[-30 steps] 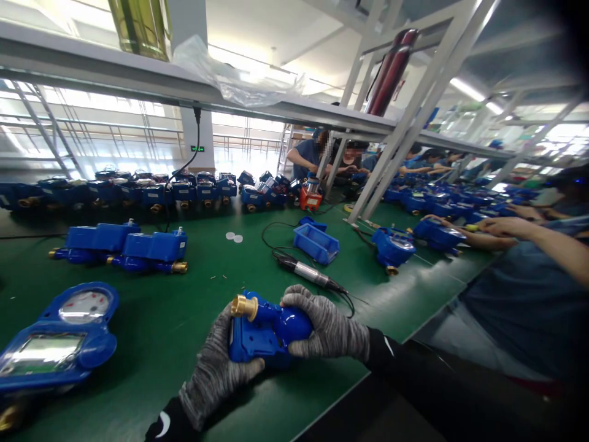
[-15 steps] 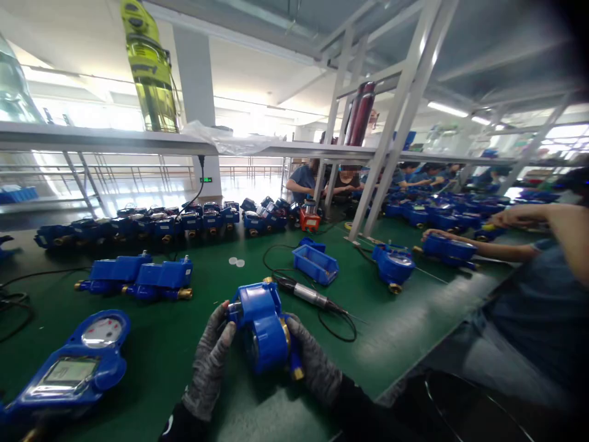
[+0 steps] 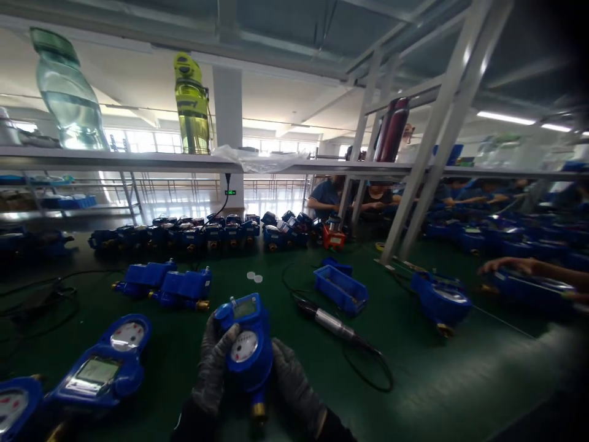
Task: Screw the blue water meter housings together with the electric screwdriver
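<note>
Gloved in grey, the left hand (image 3: 212, 368) curls closed around the left side of a blue water meter (image 3: 257, 362), its thumb beside the white dial (image 3: 243, 346); the right hand (image 3: 294, 377) lies half-curled against the opposite side, though dim light and blur make it hard to tell whether it grips. The meter is in front of the person, display above dial, brass end (image 3: 259, 412) pointing toward them, over the green tabletop (image 3: 405, 362). Rightward lie a corded electric screwdriver (image 3: 335, 323) and a blue parts bin (image 3: 334, 290); leftward, another display-fitted meter (image 3: 124, 374).
</note>
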The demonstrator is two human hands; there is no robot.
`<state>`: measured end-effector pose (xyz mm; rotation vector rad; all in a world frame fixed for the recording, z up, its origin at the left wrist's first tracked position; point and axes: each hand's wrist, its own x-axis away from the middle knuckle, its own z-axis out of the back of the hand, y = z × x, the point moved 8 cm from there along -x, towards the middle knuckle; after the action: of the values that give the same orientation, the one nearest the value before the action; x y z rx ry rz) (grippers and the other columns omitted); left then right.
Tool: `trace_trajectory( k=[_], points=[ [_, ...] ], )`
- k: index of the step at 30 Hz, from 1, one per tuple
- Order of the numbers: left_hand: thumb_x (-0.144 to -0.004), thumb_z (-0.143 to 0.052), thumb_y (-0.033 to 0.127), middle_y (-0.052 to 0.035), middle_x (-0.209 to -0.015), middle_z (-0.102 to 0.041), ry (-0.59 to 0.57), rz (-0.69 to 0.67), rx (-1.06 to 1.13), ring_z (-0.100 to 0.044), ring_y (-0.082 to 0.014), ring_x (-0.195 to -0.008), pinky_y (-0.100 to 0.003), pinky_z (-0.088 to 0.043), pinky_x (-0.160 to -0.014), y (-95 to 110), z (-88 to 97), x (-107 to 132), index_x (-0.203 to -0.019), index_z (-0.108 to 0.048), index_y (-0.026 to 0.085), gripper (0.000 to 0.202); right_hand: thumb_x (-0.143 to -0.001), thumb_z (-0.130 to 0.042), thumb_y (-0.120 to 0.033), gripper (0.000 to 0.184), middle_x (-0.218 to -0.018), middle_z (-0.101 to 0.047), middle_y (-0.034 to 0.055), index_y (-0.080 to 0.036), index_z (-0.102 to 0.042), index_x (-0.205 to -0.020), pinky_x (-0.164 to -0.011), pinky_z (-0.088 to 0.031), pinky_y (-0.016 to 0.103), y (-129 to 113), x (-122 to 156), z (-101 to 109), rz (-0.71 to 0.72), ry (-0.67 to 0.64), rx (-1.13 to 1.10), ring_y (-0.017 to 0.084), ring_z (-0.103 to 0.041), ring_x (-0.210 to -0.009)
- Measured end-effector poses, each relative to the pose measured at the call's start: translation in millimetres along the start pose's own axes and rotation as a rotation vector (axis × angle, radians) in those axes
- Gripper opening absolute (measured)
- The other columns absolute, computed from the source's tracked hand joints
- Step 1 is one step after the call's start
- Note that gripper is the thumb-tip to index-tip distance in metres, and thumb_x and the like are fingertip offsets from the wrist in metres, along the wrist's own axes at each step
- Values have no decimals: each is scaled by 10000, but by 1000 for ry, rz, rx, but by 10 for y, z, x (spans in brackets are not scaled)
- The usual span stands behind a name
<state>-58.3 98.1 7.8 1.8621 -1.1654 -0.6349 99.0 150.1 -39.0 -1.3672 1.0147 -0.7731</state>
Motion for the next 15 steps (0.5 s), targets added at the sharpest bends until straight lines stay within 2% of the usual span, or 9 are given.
trace_trajectory(
  k=[2,3,5,7,9,11,13,15],
  points=[
    [-814,-864,374,-112,-1456,-562,-14,-9,-19,-609,-341,-1273,-475,-537,-1060,22,-2,23,-1443,-451,278,759,-825,-627,-721,506,-997,-708,140,-223,-704,-874,-1000,-490,613,-55,25,183,33,86,164,398,-649,-987],
    [-806,-873,374,-108,-1476,-546,-18,-13,-35,-594,-342,-1294,-474,-536,-1062,24,-11,32,-1452,-442,289,781,-843,-624,-672,454,-941,-703,132,-223,-691,-841,-960,-505,606,-127,33,259,57,108,220,386,-651,-938],
    [-791,-890,385,-114,-1495,-526,-46,-1,-83,-576,-349,-1313,-469,-547,-1049,-5,-50,40,-1455,-442,282,808,-894,-593,-586,382,-988,-704,117,-220,-695,-931,-943,-529,567,-353,20,421,121,193,319,355,-658,-959],
    [-759,-912,402,-131,-1475,-536,-71,20,-117,-582,-365,-1297,-464,-570,-1008,-71,-72,30,-1421,-475,250,807,-898,-629,-513,419,-1200,-677,117,-203,-683,-1175,-1052,-499,542,-650,-57,496,204,248,439,336,-629,-1141],
    [-723,-931,418,-134,-1448,-548,-73,7,-95,-576,-377,-1295,-454,-573,-989,-133,-46,3,-1373,-499,233,802,-828,-743,-442,606,-1378,-600,125,-183,-623,-1363,-1148,-437,527,-919,-222,366,279,145,653,334,-554,-1295],
    [-700,-935,437,-123,-1427,-553,-75,-1,-22,-573,-388,-1290,-472,-560,-1005,-196,7,-19,-1375,-477,249,837,-734,-868,-400,791,-1436,-559,130,-175,-585,-1438,-1179,-409,509,-1054,-427,109,282,-70,852,343,-522,-1340],
    [-721,-913,461,-115,-1444,-535,-122,36,41,-565,-393,-1299,-511,-531,-1054,-254,31,-10,-1431,-416,280,885,-672,-950,-443,912,-1415,-574,124,-186,-570,-1461,-1160,-433,494,-1105,-610,-128,230,-238,984,346,-547,-1306],
    [-739,-899,480,-115,-1490,-499,-191,116,54,-538,-398,-1335,-543,-486,-1118,-292,22,36,-1501,-336,314,961,-643,-964,-566,934,-1327,-622,122,-183,-607,-1416,-1114,-471,496,-1140,-741,-326,184,-336,1104,355,-589,-1228]
  ],
)
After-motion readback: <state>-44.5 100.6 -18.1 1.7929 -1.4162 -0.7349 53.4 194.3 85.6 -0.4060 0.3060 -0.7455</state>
